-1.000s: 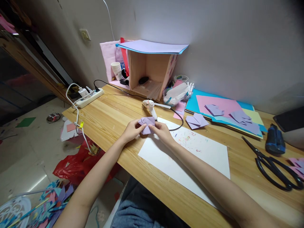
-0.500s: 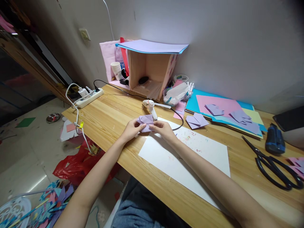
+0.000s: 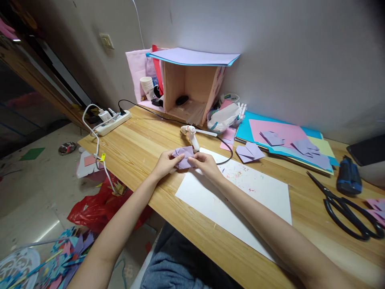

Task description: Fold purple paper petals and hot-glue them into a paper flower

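Observation:
A folded lilac paper piece (image 3: 184, 155) is held just above the wooden table (image 3: 141, 148), at the far corner of a white sheet (image 3: 240, 200). My left hand (image 3: 165, 164) pinches its left side with closed fingers. My right hand (image 3: 203, 163) pinches its right side, fingers closed on it. A white glue gun (image 3: 190, 135) stands right behind the paper, its black cord curving to the right.
More folded lilac pieces (image 3: 249, 152) lie on the table and on a stack of coloured paper (image 3: 282, 138) at the back right. Black scissors (image 3: 345, 206) and a blue tool (image 3: 348, 180) lie far right. A wooden box (image 3: 192, 88) and power strip (image 3: 112, 121) stand at the back left.
Both hands have drawn closer together on the lilac paper and lowered it slightly. Nothing else has moved.

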`<state>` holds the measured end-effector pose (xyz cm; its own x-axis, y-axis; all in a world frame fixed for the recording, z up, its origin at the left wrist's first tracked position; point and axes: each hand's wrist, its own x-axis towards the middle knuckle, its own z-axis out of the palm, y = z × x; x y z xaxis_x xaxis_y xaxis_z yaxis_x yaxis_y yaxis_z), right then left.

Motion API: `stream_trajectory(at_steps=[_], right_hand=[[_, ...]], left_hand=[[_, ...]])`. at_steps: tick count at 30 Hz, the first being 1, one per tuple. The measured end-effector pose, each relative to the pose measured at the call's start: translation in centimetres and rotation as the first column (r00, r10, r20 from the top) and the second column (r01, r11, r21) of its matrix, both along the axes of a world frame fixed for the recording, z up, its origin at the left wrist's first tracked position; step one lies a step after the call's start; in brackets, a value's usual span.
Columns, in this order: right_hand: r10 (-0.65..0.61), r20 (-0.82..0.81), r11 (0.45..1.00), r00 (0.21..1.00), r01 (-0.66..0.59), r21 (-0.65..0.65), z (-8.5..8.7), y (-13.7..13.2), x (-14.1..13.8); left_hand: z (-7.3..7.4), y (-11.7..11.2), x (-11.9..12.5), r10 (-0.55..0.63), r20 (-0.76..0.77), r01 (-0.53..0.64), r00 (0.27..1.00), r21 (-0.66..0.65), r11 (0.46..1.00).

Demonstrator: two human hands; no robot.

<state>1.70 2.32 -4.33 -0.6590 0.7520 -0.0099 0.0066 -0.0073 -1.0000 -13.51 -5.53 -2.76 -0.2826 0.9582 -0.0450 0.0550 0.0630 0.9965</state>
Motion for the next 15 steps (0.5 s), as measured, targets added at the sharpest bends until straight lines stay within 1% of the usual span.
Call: stream_trajectory(at_steps=[7,12,15], right_hand=[[-0.026,0.025,0.998,0.999,0.025,0.05,-0.01,-0.05,0.1],[-0.028,0.026,0.999,0.999,0.027,0.045,-0.08,-0.02,0.03],[-0.024,0.025,0.999,0.999,0.023,0.041,-0.06,0.01,-0.01]], left_hand=[[0.2,-0.06,0.15,0.007,0.003,-0.007,1.0,-0.007,1.0],[0.49,-0.2,0.16,-0.017,0.028,0.018,0.999,-0.026,0.999],[0.34,-0.14,0.06,-0.006,0.015,0.007,1.0,-0.044,0.999]])
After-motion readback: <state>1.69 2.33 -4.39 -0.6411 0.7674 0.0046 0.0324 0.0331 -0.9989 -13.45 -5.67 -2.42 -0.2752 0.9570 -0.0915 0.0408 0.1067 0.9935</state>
